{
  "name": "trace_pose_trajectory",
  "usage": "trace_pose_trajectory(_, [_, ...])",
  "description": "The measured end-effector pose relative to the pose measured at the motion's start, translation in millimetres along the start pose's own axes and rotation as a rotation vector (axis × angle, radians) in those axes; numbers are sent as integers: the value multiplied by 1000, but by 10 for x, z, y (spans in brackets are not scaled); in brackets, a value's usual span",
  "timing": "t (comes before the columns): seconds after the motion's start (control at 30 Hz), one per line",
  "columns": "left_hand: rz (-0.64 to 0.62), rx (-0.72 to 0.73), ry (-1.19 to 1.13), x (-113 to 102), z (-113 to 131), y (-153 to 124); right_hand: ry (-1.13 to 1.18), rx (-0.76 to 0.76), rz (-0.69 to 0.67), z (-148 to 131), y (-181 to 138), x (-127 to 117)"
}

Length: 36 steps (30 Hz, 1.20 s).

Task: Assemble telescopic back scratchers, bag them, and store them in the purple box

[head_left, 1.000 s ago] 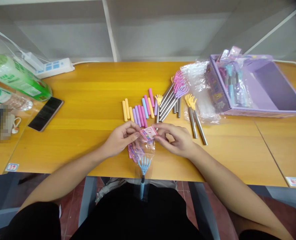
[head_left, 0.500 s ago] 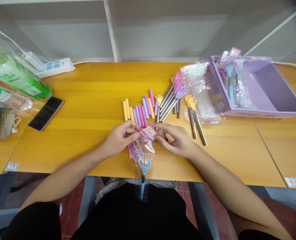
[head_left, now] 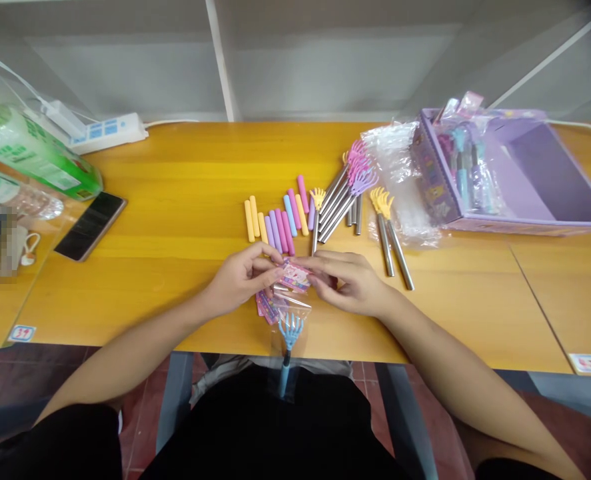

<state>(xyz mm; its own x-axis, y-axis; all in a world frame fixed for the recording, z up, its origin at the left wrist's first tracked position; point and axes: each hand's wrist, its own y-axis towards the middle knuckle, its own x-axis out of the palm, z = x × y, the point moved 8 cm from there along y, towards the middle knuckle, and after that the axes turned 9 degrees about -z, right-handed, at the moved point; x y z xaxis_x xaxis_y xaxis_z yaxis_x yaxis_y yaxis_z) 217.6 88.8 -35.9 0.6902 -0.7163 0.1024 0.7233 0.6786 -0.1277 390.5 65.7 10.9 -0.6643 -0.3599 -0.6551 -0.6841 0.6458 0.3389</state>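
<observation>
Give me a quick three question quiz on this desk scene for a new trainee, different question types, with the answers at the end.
1. True or false: the purple box stands on the left side of the yellow table.
2. Multiple choice: what do the left hand and right hand hold between them? A) a phone B) a pink card on a clear bag C) a bottle
3. Fill in: the head of the scratcher inside the clear bag is ____ in colour.

Key: 1 false, it stands on the right. 2 B, the pink card. 3 blue.
</observation>
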Motion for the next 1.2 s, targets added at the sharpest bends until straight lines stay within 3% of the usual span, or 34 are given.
trace_pose_trajectory(0.53, [26, 61, 135, 0, 38, -11, 113, 177, 8, 181, 11, 14])
trace_pose_trajectory(0.73, [-27, 212, 320, 80, 181, -18, 220, 191, 12, 235, 0, 35])
trace_pose_trajectory(1.2, [-33, 195, 403, 98, 201, -23, 437, 296, -35, 319, -15, 97])
